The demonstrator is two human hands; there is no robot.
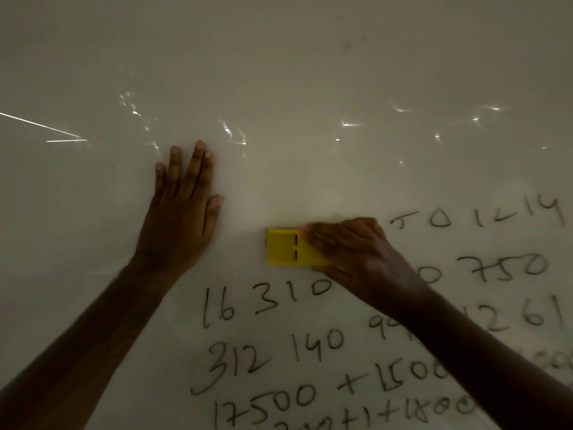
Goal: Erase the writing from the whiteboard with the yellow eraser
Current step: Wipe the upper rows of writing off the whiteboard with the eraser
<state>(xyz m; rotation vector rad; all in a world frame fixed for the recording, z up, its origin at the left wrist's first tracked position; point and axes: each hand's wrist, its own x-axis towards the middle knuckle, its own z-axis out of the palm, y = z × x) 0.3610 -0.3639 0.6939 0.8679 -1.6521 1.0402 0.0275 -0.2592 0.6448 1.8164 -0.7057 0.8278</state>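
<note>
I grip the yellow eraser (286,250) in my right hand (356,256), apparently pressed to the whiteboard (310,72) above handwritten numbers (266,301); left of the eraser, my left hand (183,212) rests flat, fingers extended.

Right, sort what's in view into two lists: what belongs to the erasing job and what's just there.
Part of the job:
- yellow eraser, gripped by the right hand
- whiteboard
- handwritten numbers yet to be wiped

Just there:
- left hand, flat on the board, holding nothing
- light reflections on the upper board
</note>
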